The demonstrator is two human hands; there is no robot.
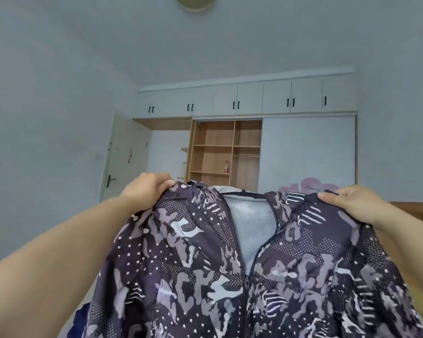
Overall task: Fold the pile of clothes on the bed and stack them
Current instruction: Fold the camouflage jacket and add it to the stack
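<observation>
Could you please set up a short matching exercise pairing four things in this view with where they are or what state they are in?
Things:
1. jacket
2. left hand
3. bottle
4. door

Places or states:
A. on a shelf in the open wardrobe
B. at the left wall, closed
C. held up, zip partly open
D. gripping one shoulder of the garment

Pairs: 1-C, 2-D, 3-A, 4-B

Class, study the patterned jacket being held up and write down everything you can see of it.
The jacket is thin, light fabric, dark purple with a pale camouflage, dot and stripe print. Its front zip is open at the top, showing a pale grey mesh lining and a hood or collar behind. It hangs upright, facing the camera. The left hand holds one shoulder in its grip and the right hand the other, thumbs on top. Its lower part runs out of frame.
</observation>
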